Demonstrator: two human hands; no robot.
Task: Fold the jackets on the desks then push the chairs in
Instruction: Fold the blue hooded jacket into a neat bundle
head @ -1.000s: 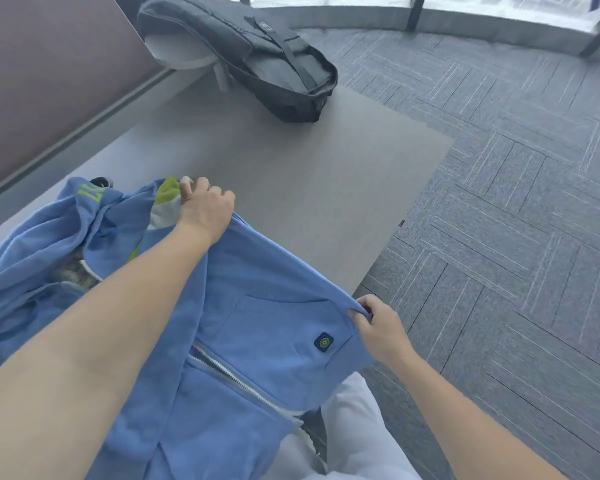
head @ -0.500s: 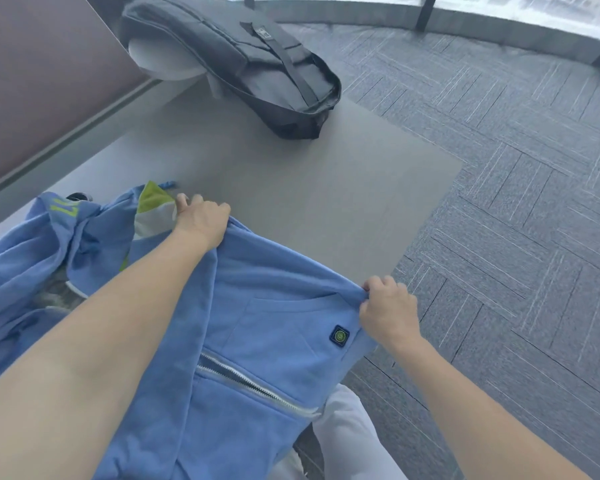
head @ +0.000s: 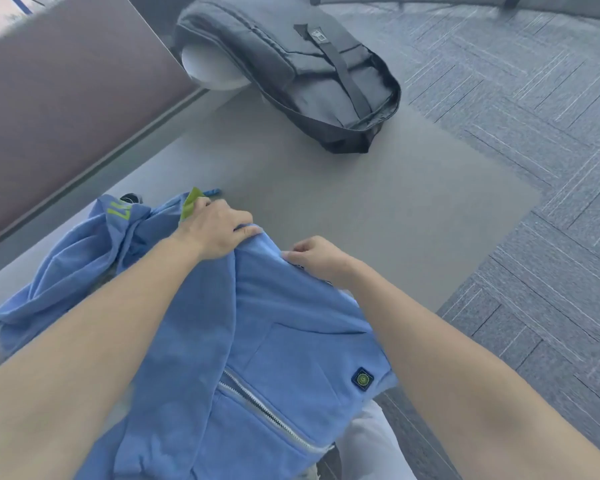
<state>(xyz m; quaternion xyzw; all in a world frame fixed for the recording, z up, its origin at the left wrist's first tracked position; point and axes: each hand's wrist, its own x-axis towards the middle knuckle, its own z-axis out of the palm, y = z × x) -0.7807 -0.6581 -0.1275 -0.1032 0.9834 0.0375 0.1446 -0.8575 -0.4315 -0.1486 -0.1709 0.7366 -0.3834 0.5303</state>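
A light blue zip-up jacket [head: 291, 344] with green lettering lies bunched on the near part of the grey desk [head: 378, 216], its lower half hanging off the front edge. My left hand [head: 219, 230] grips the jacket's upper edge near a green patch. My right hand [head: 317, 256] pinches the same edge just to the right, close beside the left hand. A silver zip and a small dark badge show on the front panel. No chair is in view.
A dark grey backpack [head: 302, 67] lies at the far end of the desk, partly over a white rounded object [head: 208, 67]. A brown partition [head: 66, 88] runs along the desk's left side. Grey carpet tiles [head: 534, 133] cover the floor to the right.
My right hand has moved up and left from the jacket's lower corner at the desk edge to the upper edge beside my left hand. The left hand kept its grip.
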